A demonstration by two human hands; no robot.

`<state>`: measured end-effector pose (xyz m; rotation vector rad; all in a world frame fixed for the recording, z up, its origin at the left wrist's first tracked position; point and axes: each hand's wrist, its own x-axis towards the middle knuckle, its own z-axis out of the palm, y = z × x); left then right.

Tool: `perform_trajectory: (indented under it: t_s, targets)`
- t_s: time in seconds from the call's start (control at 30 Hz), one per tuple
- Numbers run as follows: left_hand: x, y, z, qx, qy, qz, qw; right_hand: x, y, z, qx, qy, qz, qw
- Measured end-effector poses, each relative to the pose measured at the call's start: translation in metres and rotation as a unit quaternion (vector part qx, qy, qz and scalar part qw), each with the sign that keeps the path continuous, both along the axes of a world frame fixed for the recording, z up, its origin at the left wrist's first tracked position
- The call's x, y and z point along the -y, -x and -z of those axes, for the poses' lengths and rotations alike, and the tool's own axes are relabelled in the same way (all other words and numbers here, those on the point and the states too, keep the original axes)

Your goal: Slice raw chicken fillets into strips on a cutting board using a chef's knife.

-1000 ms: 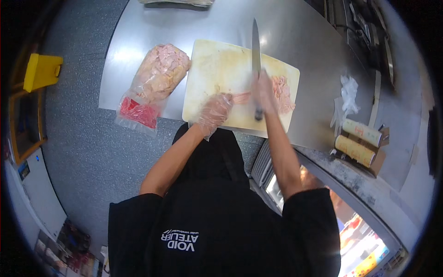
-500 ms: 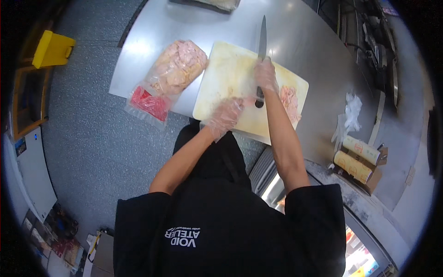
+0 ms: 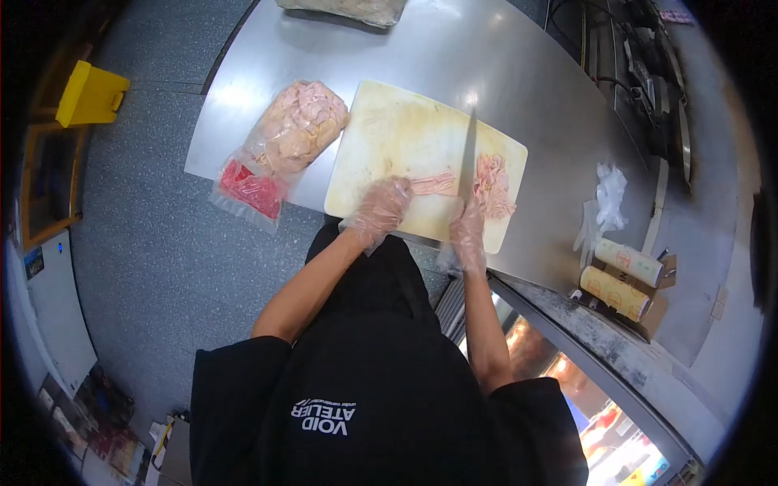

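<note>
A white cutting board (image 3: pixel 389 113) lies on the steel table. My right hand (image 3: pixel 467 231), in a clear plastic glove, is closed round the handle of a long kitchen knife (image 3: pixel 469 154), its blade pointing away from me. Left of the blade are pale pink strips of raw meat (image 3: pixel 433 184). At their left end my gloved left hand (image 3: pixel 382 209) is closed, its curled fingers pressed on the strips. Right of the knife sits a small heap of cut meat (image 3: pixel 493 188). The knife's handle is mostly hidden by my hand.
Left of the board lies a clear bag of raw meat (image 3: pixel 304 121) with a red end (image 3: pixel 251 188) overhanging the table edge. Another package (image 3: pixel 348 10) is at the far edge. To the right are crumpled plastic gloves (image 3: pixel 612 198) and rolls in a cardboard box (image 3: pixel 620 287).
My right hand has drawn the knife nearer to me, its blade now beside the heap. My left hand has shifted slightly left, and the meat strips now show between hand and blade.
</note>
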<state>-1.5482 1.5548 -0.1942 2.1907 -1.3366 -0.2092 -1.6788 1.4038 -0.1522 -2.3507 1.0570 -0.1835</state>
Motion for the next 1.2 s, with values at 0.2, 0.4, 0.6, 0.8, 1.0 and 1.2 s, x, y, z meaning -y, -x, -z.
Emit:
perform_trajectory:
  t_s: [0.2, 0.4, 0.6, 0.8, 1.0, 1.2]
  targets:
    - [0.000, -0.001, -0.008, -0.059, -0.020, 0.004, 0.998, -0.052, 0.008, -0.003, -0.155, -0.078, -0.001, 0.985]
    - [0.002, 0.007, -0.018, -0.036, 0.052, 0.002, 0.998, 0.023, -0.096, 0.022, 0.012, -0.055, -0.113, 0.992]
    - [0.017, 0.006, -0.004, -0.017, -0.061, 0.017, 0.998, 0.043, -0.147, 0.030, -0.014, -0.037, -0.068, 0.997]
    - [0.033, 0.014, -0.014, -0.163, 0.026, -0.130, 0.978, -0.010, -0.007, -0.005, -0.085, -0.072, -0.031, 0.993]
    - [0.050, 0.003, 0.019, -0.108, -0.017, -0.012, 0.994, 0.016, 0.042, -0.016, -0.144, -0.031, 0.087, 0.985]
    - [0.081, 0.011, -0.027, -0.055, 0.205, 0.036, 0.977, -0.012, 0.050, -0.013, 0.024, -0.025, 0.132, 0.991]
